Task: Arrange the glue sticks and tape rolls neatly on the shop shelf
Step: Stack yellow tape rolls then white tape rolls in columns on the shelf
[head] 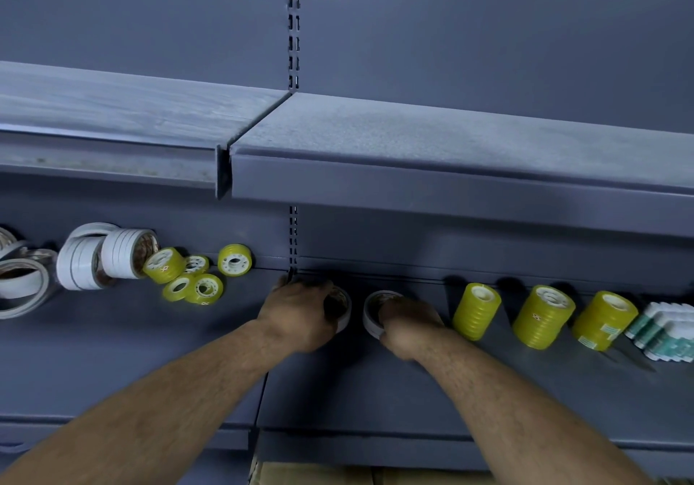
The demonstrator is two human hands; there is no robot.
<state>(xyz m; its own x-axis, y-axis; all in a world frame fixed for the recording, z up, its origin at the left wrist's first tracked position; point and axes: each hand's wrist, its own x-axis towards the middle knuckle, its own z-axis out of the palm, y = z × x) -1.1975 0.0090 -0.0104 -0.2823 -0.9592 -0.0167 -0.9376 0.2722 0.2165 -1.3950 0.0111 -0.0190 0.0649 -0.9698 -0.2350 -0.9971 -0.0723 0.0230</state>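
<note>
Gripping a white tape roll (343, 310) from above, the left hand (300, 313) covers most of it, so only the roll's right rim and a dark patch of its core show. Just to that hand's right, the right hand (409, 325) curls its fingers over a second white roll (368, 319), of which only the left rim is visible. The two rolls sit on the lower shelf (338, 383) with a narrow gap between them. The fingertips of both hands are hidden.

Beyond the right hand stand three stacks of yellow tape (542, 315). After them comes what looks like a pack of glue sticks (664, 330), cut off by the frame edge, its print too blurred to read. Left of the left hand lie loose yellow rolls (165, 265) and bundled white tape (112, 255). More white rolls beyond these are cropped at the frame edge.
</note>
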